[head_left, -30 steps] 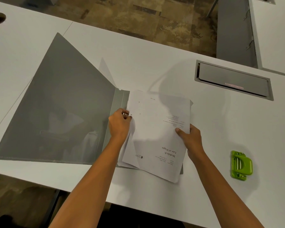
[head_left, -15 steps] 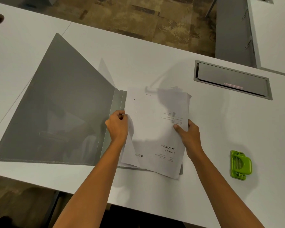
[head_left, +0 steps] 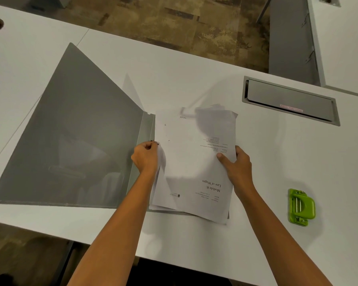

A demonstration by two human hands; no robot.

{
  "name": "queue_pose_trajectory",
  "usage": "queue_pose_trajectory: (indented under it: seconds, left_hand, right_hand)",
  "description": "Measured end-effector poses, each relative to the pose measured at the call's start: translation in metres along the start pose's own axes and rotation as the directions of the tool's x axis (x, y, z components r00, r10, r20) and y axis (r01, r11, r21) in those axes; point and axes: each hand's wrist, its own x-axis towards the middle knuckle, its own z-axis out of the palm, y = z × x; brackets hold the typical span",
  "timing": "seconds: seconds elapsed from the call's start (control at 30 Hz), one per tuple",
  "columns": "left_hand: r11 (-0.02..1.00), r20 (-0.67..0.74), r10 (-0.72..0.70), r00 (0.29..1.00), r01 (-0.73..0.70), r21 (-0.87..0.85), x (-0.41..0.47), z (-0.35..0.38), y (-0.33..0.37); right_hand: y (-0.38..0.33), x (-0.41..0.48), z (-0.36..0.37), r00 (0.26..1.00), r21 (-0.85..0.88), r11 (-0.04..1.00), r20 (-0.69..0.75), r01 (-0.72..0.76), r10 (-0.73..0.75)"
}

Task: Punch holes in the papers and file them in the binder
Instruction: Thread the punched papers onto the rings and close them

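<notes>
Here the papers [head_left: 194,162] lie on the open binder [head_left: 74,141], right of its spine. The left hand [head_left: 146,156] pinches their left edge at the fastener (barely visible); the right hand [head_left: 237,164] clamps their right edge. Misaligned holes could tear.

Grey binder [head_left: 70,131], white papers [head_left: 190,162] (black print), lime-green hole punch [head_left: 301,207], white table [head_left: 174,79]

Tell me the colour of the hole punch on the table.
Lime green, with metal parts: the hole punch, seen in the head view.
</notes>
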Motion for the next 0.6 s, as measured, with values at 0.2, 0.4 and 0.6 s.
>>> queue_pose_trajectory:
  seconds: [0.2, 0.4, 0.6]
  left_hand:
    - [0.994, -0.066, -0.043, 0.997, 0.036, -0.100, -0.003, 0.004, -0.004]
    - [0.990, -0.051, 0.055, 0.997, -0.061, -0.128, -0.005, 0.001, -0.008]
    - [0.960, 0.052, 0.276, 0.960, -0.278, 0.045, 0.001, -0.004, -0.013]
  right_hand:
    - [-0.004, -0.001, 0.001, 0.999, -0.016, 0.999, 0.000, 0.040, -0.040]
    - [-0.007, 0.001, 0.001, 0.998, -0.030, 0.998, -0.027, 0.047, -0.047]
    - [-0.009, 0.002, 0.003, 0.997, -0.035, 0.998, -0.049, 0.061, -0.063]
